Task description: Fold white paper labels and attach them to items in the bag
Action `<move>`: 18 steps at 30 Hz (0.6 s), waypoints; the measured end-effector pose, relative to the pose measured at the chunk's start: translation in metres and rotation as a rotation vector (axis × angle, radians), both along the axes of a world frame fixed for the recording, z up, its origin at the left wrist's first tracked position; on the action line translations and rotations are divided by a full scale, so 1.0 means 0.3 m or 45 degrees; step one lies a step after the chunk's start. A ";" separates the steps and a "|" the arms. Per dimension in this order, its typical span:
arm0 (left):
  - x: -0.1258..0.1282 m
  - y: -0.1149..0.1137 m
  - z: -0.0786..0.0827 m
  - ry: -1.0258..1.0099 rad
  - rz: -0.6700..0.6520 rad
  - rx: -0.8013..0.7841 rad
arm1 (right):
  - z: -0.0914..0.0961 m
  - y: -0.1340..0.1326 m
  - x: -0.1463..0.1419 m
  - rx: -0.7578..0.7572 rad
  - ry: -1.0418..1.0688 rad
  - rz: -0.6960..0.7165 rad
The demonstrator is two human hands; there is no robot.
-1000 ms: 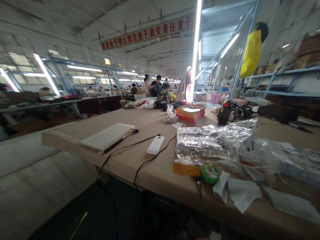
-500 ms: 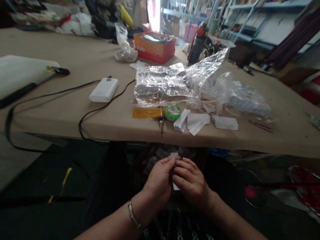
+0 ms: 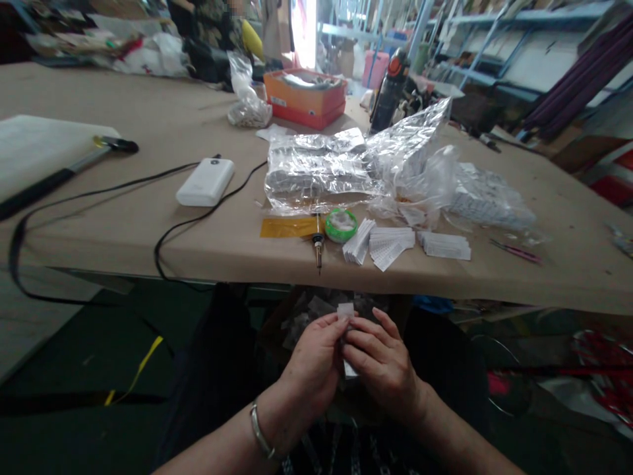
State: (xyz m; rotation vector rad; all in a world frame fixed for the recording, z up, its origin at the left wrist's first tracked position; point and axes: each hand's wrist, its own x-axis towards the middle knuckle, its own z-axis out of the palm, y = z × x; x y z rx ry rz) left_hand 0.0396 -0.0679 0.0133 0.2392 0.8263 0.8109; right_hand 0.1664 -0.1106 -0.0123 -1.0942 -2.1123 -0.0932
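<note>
A broad table covered in brown paper fills the middle, its near edge running right across the view. Below that edge, roughly midway along it, a white slip sits between the two hands, above the person's lap. The left hand has thumb and fingers pinched together on it; the right hand meets it with bent fingers, one raised, and whether it also grips cannot be told. Along the near edge lie an amber strip, a pen-like tool with its tip toward the edge, a round green container, three piles of printed papers and, farther right, pink tweezers. Behind these, crinkled clear plastic spreads over more papers. Toward the left edge, a white power bank rests near black cables, and a black-handled tool lies along a pale board. Farther back stand an orange box, a knotted clear bag and a dark bottle. Beyond the far edge, a person in patterned clothing is partly visible; blue-framed shelves rise at the right, and a bright light glares at the centre. Under the table, whitish scraps are heaped above a dark green floor.
</note>
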 end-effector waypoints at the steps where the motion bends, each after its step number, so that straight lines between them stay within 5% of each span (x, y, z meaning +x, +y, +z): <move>1: 0.001 0.001 0.001 -0.008 0.001 0.010 | 0.004 0.002 0.000 0.012 0.001 -0.021; 14: 0.005 0.006 0.003 0.155 0.019 -0.018 | -0.013 0.015 -0.021 0.063 0.013 -0.060; 18: 0.000 0.026 0.006 0.276 -0.009 -0.081 | 0.027 0.054 0.107 0.099 -0.080 -0.021</move>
